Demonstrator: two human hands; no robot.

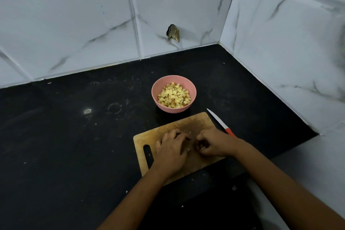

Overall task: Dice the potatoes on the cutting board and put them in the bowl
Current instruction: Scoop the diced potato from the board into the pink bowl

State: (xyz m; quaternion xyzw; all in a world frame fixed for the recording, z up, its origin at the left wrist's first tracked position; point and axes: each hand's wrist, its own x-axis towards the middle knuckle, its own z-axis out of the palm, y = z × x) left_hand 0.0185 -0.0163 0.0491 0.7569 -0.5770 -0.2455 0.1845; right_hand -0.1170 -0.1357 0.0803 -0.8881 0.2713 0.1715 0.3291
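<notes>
A pink bowl on the black counter holds several small yellow potato cubes. In front of it lies a wooden cutting board with a handle slot at its left. My left hand rests palm down on the board, fingers bent with their tips on the wood. My right hand is beside it, fingers curled in toward the palm, and no potato shows in it. A couple of tiny white scraps lie on the board between the hands. A knife with a white blade and red handle lies at the board's right edge, held by neither hand.
The black counter runs into a corner of white marbled wall tiles; one tile has a broken hole. Small crumbs dot the counter. The counter's front right edge drops off near my right forearm.
</notes>
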